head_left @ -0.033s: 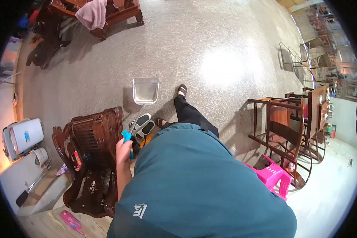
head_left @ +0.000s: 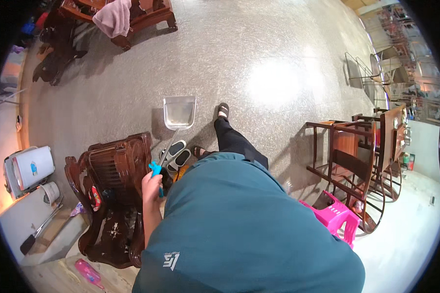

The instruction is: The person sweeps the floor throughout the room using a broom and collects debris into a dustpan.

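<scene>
My left hand [head_left: 152, 187] is closed around the blue grip of a long-handled dustpan [head_left: 180, 113]. From the grip, its thin metal handle slants up and away to the shiny square pan, which is over the floor just ahead of my feet. Whether the pan touches the floor I cannot tell. A few small specks seem to lie in it. Right beside the handle is a pair of dark slippers with pale edges [head_left: 176, 155]. My right hand is out of sight, and my teal shirt covers the lower middle of the view.
Close on my left stands a carved dark wooden chair [head_left: 113, 195]. Wooden chairs [head_left: 349, 163] and a pink plastic stool [head_left: 335, 212] are to my right. Far left, a wooden bench [head_left: 146, 22] bears a pink towel [head_left: 113, 19]. Folding chairs [head_left: 364, 73] stand at the far right.
</scene>
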Tool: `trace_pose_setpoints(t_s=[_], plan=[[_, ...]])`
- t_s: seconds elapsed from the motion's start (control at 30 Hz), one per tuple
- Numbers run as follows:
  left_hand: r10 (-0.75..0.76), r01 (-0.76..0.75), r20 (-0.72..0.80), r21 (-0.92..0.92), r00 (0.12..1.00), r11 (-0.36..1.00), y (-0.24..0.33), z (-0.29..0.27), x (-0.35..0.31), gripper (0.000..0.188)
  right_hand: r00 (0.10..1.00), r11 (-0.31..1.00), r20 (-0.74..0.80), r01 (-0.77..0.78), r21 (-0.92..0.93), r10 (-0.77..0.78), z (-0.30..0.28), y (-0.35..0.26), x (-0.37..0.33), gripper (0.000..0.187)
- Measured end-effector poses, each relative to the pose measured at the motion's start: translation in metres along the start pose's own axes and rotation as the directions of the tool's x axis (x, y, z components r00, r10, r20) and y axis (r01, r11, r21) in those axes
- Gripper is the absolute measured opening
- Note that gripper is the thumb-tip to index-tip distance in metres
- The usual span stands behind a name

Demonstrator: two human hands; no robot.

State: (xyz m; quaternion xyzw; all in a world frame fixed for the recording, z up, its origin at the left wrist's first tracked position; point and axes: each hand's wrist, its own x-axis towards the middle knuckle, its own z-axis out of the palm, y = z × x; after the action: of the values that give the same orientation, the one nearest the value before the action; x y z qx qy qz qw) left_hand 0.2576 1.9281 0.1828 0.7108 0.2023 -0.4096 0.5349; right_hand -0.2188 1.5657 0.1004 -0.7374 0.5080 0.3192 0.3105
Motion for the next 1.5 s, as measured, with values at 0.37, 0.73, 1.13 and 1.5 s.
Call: trace_pose_setpoints(t_s=[0.37,0.73,1.13,1.5], plan=[[0.05,0.018,-0.191,0.341,0.98,0.94,0.089,0.07,-0.019,0.013,0.827,0.702,0.56,-0.377,0.604,-0.038,-0.18,-0.187,0.127,0.025],[-0.037,0.048,-0.298,0.03,0.954,0.998,0.127,0.11,-0.015,0.006,0.897,0.179,0.408,-0.379,0.908,-0.171,-0.307,-0.31,0.329,0.025],[-0.131,-0.068,-0.385,-0.462,0.914,0.884,0.189,0.077,-0.016,0.003,0.922,0.768,0.315,-0.032,0.64,-0.223,-0.267,-0.396,0.202,0.012],[0.086,-0.254,-0.347,-0.477,0.934,0.841,0.241,-0.054,0.04,0.015,0.502,0.744,0.624,0.637,0.203,-0.599,-0.16,-0.556,0.188,0.029]])
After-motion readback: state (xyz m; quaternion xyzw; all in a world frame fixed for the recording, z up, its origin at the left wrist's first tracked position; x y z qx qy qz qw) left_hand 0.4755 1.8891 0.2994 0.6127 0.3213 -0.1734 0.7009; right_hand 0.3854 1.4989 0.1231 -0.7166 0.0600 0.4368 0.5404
